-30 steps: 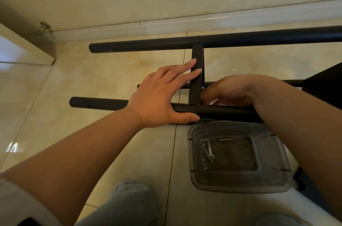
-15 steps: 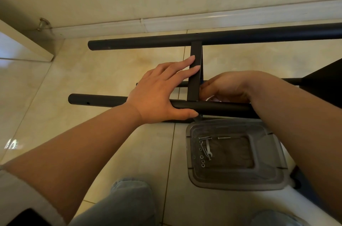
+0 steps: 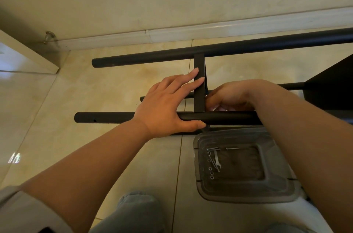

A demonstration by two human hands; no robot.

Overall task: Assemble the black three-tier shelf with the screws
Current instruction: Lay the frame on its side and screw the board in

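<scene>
The black shelf frame lies on its side on the tiled floor. Its near tube (image 3: 107, 117) and far tube (image 3: 152, 57) are joined by a flat crossbar (image 3: 199, 99). My left hand (image 3: 166, 106) rests flat over the near tube, thumb along its front, straight fingers touching the crossbar. My right hand (image 3: 229, 95) is curled behind the near tube at the crossbar's right side; its fingertips pinch a small silvery screw (image 3: 206, 96), mostly hidden. Several loose screws, washers and a small spanner (image 3: 214, 158) lie in a clear plastic tray (image 3: 277, 190).
A black shelf panel (image 3: 328, 87) rises at the right edge, with a thinner tube (image 3: 290, 85) running into it. The wall's white skirting (image 3: 191, 32) runs behind the frame. A white panel (image 3: 23, 57) stands at the left. My knee (image 3: 137, 211) is at the bottom.
Both hands stay where they were on the frame. Only the view has shifted slightly upward.
</scene>
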